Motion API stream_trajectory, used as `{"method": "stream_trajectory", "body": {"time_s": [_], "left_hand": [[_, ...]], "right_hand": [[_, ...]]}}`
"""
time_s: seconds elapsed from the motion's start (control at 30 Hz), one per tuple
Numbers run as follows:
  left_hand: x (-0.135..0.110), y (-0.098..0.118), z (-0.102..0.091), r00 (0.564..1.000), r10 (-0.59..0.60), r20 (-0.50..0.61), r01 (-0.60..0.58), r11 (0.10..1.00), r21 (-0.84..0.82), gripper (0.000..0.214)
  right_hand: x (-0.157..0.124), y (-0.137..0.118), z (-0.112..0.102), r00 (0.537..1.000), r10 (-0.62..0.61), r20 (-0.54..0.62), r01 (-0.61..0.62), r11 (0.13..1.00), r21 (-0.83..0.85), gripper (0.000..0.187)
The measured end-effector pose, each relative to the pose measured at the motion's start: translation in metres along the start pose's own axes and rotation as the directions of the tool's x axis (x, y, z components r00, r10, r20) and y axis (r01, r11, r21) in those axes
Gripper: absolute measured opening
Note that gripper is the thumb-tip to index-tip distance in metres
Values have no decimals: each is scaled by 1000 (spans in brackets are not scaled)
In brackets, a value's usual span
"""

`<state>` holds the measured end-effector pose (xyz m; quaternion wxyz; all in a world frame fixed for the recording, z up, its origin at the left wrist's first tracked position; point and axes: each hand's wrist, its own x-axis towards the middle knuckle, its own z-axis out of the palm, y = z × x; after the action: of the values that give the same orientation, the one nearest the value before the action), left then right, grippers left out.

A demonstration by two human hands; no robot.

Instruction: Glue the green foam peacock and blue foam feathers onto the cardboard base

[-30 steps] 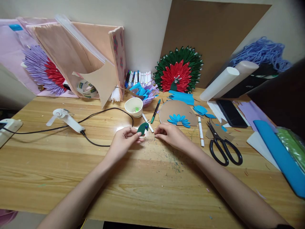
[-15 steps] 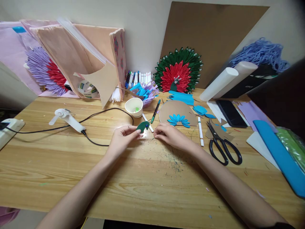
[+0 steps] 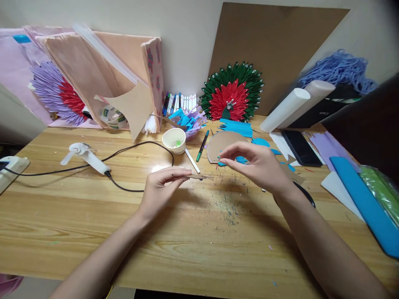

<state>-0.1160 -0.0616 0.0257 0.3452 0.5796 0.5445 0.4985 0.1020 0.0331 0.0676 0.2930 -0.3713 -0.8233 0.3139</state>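
Observation:
My left hand (image 3: 163, 182) pinches a small flat cut-out piece (image 3: 195, 176), now seen edge-on and lying almost level above the wooden table (image 3: 93, 216). My right hand (image 3: 258, 164) is raised above the table to the right, thumb and forefinger pinched on something tiny that I cannot make out. Under it lies a brown card half-disc (image 3: 220, 143) with blue paper petals (image 3: 240, 159). A small paper cup (image 3: 174, 140) stands just beyond my left hand.
A glue gun (image 3: 89, 155) with a black cord lies at the left. Markers (image 3: 202, 145), black scissors (image 3: 307, 195) partly under my right wrist, a phone (image 3: 301, 147), paper rolls (image 3: 286, 109) and blue sheets (image 3: 364, 203) crowd the right. A green-red paper fan (image 3: 232, 93) leans at the back.
The cut-out in my left hand has turned from face-up to edge-on. My right hand has lifted off the table and moved right and away, over the brown half-disc.

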Motion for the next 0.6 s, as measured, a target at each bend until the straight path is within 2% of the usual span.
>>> {"method": "stream_trajectory", "body": {"time_s": [0.1,0.2,0.37,0.6], "left_hand": [[-4,-1,-2,968,251,25,-252,952,173,20],[-8,-5,-3,913,406,49,-402,868,291,27],[-11,-8,-2,864,499,74,-483,777,403,29],[-14,-11,-2,823,561,91,-531,702,476,36]], "right_hand": [[-8,-21,-6,988,-149,33,151,986,-77,12],[-13,-34,-5,949,-297,108,311,938,-154,12],[-16,-38,-1,890,-405,207,449,856,-255,13],[-20,-36,3,860,-456,228,509,781,-361,13]]}}
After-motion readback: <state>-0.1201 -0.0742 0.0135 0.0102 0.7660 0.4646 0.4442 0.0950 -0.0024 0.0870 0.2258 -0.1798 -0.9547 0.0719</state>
